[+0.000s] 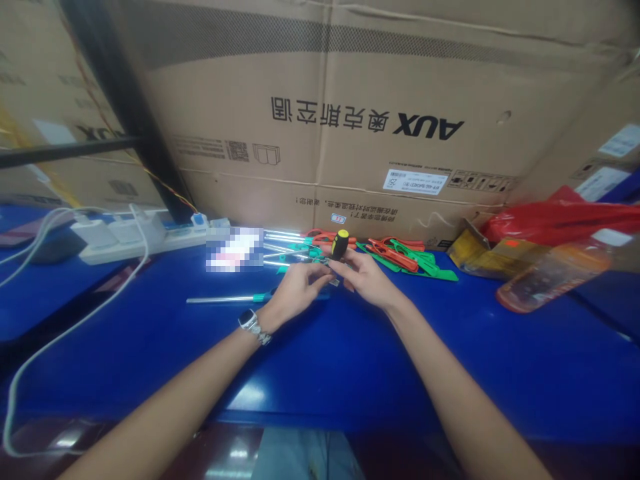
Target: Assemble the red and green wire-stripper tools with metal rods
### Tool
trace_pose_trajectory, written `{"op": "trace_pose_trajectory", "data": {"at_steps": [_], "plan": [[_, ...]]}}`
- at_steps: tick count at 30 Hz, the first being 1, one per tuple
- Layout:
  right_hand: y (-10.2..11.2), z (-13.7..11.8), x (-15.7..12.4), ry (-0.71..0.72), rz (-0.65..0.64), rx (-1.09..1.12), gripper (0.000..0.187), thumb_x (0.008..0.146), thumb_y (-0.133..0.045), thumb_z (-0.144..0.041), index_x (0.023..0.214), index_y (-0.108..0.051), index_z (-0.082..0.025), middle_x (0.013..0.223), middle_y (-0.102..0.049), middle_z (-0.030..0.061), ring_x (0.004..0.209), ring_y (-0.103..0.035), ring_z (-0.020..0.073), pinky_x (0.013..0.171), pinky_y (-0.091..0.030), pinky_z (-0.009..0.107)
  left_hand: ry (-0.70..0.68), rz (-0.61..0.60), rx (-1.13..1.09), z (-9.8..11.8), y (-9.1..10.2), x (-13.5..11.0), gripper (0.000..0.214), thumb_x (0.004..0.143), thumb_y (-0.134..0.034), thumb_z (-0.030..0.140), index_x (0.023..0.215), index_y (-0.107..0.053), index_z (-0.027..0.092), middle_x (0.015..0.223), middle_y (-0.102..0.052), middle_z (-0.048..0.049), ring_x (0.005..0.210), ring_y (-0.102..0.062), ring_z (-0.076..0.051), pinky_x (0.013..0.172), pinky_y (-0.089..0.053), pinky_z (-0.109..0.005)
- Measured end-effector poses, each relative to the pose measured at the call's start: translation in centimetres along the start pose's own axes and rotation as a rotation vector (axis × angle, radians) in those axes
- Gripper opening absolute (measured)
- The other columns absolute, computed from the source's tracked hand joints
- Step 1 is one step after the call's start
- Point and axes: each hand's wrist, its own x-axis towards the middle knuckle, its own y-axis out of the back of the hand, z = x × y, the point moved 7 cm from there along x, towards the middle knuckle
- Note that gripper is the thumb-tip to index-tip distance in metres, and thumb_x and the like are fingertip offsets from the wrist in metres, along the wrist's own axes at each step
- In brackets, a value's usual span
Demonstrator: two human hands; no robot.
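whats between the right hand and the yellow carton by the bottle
Red plastic pieces and green plastic pieces lie on the table between the right hand and the yellow carton, in the head view.

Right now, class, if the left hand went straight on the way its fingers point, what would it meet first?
Probably the right hand, which lies close ahead of the left hand near the black-and-yellow handle; depth there is hard to judge.
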Motion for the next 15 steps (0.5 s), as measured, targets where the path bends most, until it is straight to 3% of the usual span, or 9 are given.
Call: {"op": "trace_pose_trajectory", "data": {"at_steps": [3, 6, 9, 12, 15], "plan": [[0.1, 0.3, 0.2, 0.016, 0.028, -0.002, 0.031, 0.085, -0.065, -0.047, 0.1, -0.071, -0.02, 0.089, -0.068, 0.0037, 0.07, -0.059, 0.0152, 0.062, -0.05, 0.03, -0.006, -0.014, 0.111, -0.4, 0.3, 0.0, 0.017, 0.091, -0.059, 0.026, 0.088, -0.074, 0.019, 0.087, -0.075, -0.0036, 0.08, -0.067, -0.02, 0.075, -0.049, -0.03], [0.2, 0.7, 0.4, 0.086, 0.201, -0.02, 0.028, 0.079, -0.073, -0.045, 0.087, -0.066, -0.019, 0.084, -0.069, 0.0029, 0.074, -0.063, 0.0173, 0.069, -0.053, 0.031, -0.008, -0.002, 0.276, -1.0, 0.8, 0.0, 0.023, 0.076, -0.077, 0.037, 0.091, -0.073, 0.02, 0.107, -0.07, -0.0072, 0.097, -0.065, -0.025, 0.083, -0.05, -0.034], [-0.4, 1.6, 0.7, 0.045, 0.306, 0.05, 0.035, 0.074, -0.078, -0.048, 0.081, -0.054, -0.022, 0.072, -0.065, -0.0015, 0.054, -0.059, 0.0137, 0.051, -0.048, 0.027, 0.041, -0.1, 0.342, -2.0, 0.5, -0.1, 0.038, 0.066, -0.084, 0.043, 0.095, -0.072, 0.021, 0.111, -0.066, -0.0082, 0.096, -0.063, -0.026, 0.08, -0.05, -0.035], [-1.3, 2.4, 0.9, -0.031, 0.304, 0.136, 0.042, 0.075, -0.077, -0.053, 0.084, -0.046, -0.025, 0.059, -0.06, -0.0068, 0.036, -0.051, 0.0114, 0.034, -0.038, 0.024, 0.077, -0.195, 0.245, -2.7, -0.2, -0.1, 0.024, 0.072, -0.08, 0.033, 0.089, -0.071, 0.018, 0.092, -0.068, -0.0044, 0.084, -0.062, -0.021, 0.074, -0.048, -0.03], [-1.6, 2.8, 0.8, -0.061, 0.281, 0.19, 0.044, 0.078, -0.071, -0.059, 0.092, -0.046, -0.026, 0.058, -0.057, -0.0086, 0.035, -0.051, 0.0107, 0.031, -0.038, 0.022, 0.085, -0.197, 0.133, -2.9, -0.5, 0.0, 0.02, 0.071, -0.08, 0.026, 0.085, -0.068, 0.017, 0.083, -0.066, -0.0016, 0.077, -0.06, -0.018, 0.071, -0.045, -0.028]]}}
